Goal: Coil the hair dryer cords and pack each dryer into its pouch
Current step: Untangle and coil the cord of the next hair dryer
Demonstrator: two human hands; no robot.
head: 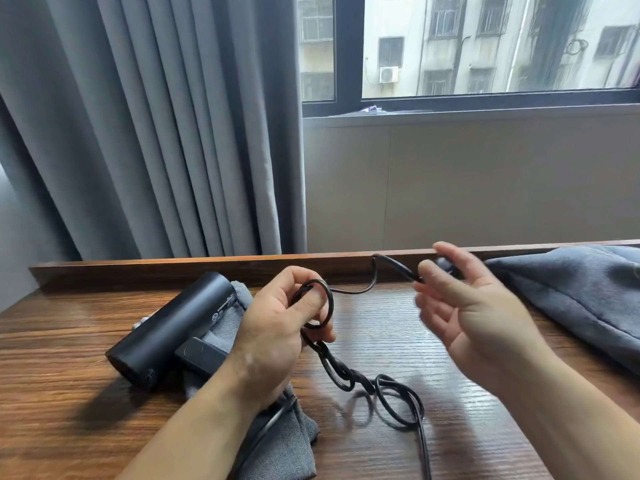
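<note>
Left hand (273, 327) pinches looped, kinked black cord (341, 370); right hand (464, 306) blurred, grip unclear.

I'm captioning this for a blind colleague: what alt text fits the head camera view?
A person's left hand grips a loop of black cord above a wooden table, while the blurred right hand meets the cord further along. A black hair dryer lies on a grey pouch at left; more grey fabric at right.
</note>
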